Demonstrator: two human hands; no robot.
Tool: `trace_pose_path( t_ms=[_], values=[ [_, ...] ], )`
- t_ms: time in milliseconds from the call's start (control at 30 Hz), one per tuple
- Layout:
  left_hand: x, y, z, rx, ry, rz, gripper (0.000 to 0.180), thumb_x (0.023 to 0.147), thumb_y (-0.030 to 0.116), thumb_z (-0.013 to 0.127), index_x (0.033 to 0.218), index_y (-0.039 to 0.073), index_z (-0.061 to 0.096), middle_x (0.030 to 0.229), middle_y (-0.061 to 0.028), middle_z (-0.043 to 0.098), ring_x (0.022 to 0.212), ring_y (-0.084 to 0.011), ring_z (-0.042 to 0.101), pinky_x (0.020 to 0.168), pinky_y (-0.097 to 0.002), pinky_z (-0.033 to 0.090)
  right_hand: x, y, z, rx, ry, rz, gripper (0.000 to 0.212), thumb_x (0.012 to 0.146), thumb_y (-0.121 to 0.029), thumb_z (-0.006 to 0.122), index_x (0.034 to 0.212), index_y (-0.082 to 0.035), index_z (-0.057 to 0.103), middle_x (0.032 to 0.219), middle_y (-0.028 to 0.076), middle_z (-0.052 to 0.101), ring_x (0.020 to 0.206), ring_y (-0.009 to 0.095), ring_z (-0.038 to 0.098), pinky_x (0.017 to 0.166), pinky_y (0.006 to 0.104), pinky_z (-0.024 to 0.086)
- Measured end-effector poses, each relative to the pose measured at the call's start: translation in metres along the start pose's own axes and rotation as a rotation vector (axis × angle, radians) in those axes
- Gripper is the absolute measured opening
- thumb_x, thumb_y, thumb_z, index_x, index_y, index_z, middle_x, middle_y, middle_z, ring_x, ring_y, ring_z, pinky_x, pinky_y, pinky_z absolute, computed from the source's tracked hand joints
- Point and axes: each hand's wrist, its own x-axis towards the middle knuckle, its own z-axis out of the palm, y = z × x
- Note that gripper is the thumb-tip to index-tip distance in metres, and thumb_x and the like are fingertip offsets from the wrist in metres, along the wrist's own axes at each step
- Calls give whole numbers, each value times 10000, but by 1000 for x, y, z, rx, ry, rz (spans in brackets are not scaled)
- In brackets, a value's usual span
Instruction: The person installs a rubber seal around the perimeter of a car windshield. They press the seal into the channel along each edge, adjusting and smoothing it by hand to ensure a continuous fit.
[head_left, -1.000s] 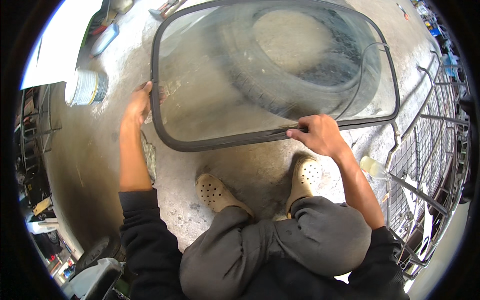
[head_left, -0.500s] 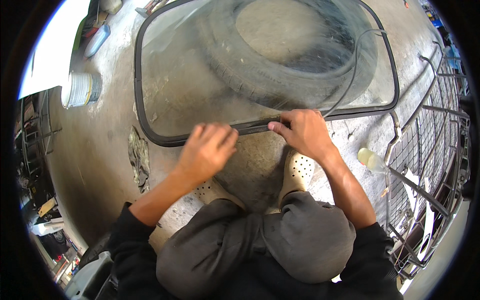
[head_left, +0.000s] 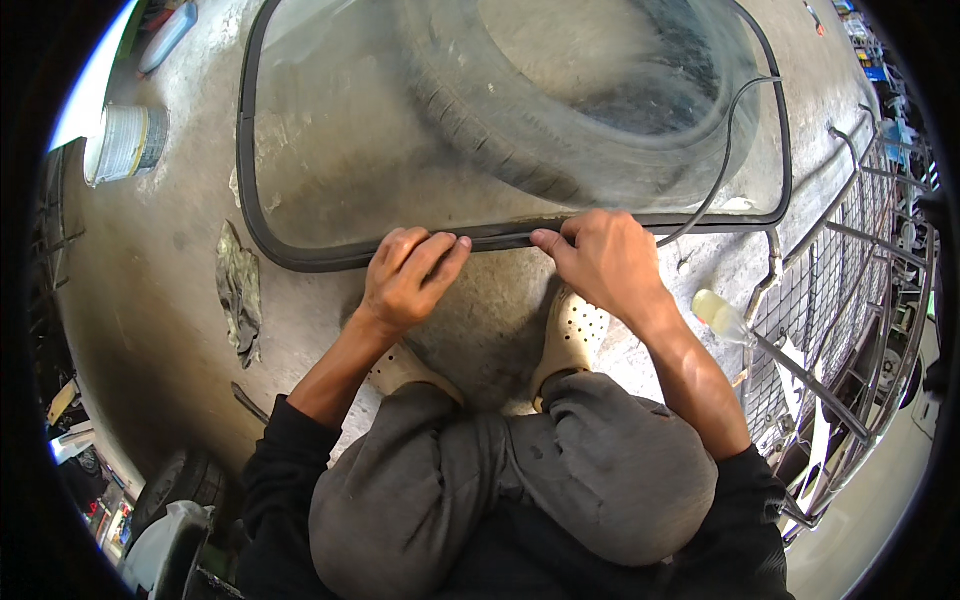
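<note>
A pane of vehicle glass (head_left: 330,160) with rounded corners lies on top of a tyre (head_left: 490,150), which shows through it. A black rubber seal (head_left: 320,260) runs round the pane's edge. My left hand (head_left: 405,285) has its bent fingers on the seal along the near edge, the thumb beside it. To its right my right hand (head_left: 610,260) pinches the same near edge, thumb pointing left and fingers curled over the seal; the fingertips are partly hidden. A thin dark cord (head_left: 722,165) loops over the pane's right side and runs down close to my right hand.
A crumpled rag (head_left: 238,295) lies on the floor at left, with a white bucket (head_left: 125,145) beyond it. A bottle of yellowish liquid (head_left: 720,315) lies at right beside a metal mesh rack (head_left: 810,300). Another tyre (head_left: 185,485) stands at lower left.
My left hand, blurred before just off the edge, now rests its fingers on the seal. My right hand keeps its place on the seal. The whole view has shifted slightly.
</note>
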Motion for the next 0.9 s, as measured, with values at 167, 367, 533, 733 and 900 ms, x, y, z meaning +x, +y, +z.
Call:
trace_pose_path(
  t_ms=[167,367,533,733,900],
  values=[
    [-13,-8,-5,32,50,-64,203,705,74,680,905,92,711,939,-20,604,853,-189,527,749,-321,453,16,-13,-15,-107,-155,58,416,827,-368,607,766,38,677,732,228,647,737,408,644,697,447,512],
    [-15,-10,-1,40,99,-57,193,721,82,676,898,156,698,939,23,604,858,-162,529,766,-329,453,25,-23,-21,-190,-249,73,405,825,-359,609,789,39,678,707,236,633,748,394,640,712,441,500],
    [-13,-8,0,48,75,-106,217,728,103,665,933,175,665,937,33,602,856,-158,545,771,-332,455,11,-3,-14,45,-140,-53,358,834,-329,616,821,22,685,630,214,601,610,363,611,613,415,473],
    [0,2,7,22,28,-94,197,751,138,639,941,183,664,945,42,603,861,-160,553,761,-346,455,10,1,-16,194,-92,-68,287,794,-266,667,828,18,692,590,193,587,549,338,586,577,392,453],
    [3,0,8,30,48,-37,149,761,159,638,901,171,690,948,44,616,841,-174,562,717,-340,461,17,-5,-16,53,-51,-63,246,761,-248,694,776,-3,699,647,185,629,634,339,630,642,396,491]
  ],
)
